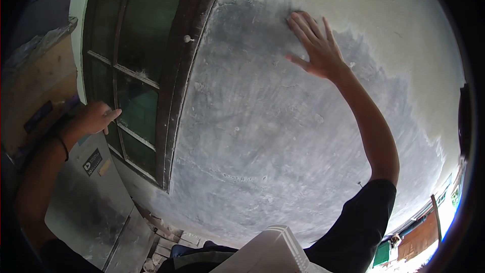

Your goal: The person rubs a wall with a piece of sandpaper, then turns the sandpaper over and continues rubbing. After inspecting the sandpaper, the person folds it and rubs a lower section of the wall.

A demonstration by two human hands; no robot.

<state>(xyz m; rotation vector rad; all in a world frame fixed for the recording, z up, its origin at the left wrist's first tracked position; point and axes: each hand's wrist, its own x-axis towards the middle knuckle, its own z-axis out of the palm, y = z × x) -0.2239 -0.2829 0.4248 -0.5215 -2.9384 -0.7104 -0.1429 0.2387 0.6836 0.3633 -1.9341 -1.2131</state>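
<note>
My right hand [318, 48] lies against the upper part of a grey, unevenly coated patch of wall [252, 106], fingers spread. A dark smudge shows by its fingertips; whether anything is under the palm is hidden. On the left, my left hand [100, 117] is at the top corner of a grey refrigerator [76, 197], its fingers bent over the edge and partly hidden. A dark band circles that wrist. Close beside this hand stands a dark wooden window frame [169, 91] with glass panes and a small pale knob [188, 39].
Pale painted wall [394, 30] borders the grey patch above and to the right. A nail [359, 184] sticks out low on the right. Bricks [165, 245] lie on the floor below the window. Brown boxes [48, 76] are stacked at far left.
</note>
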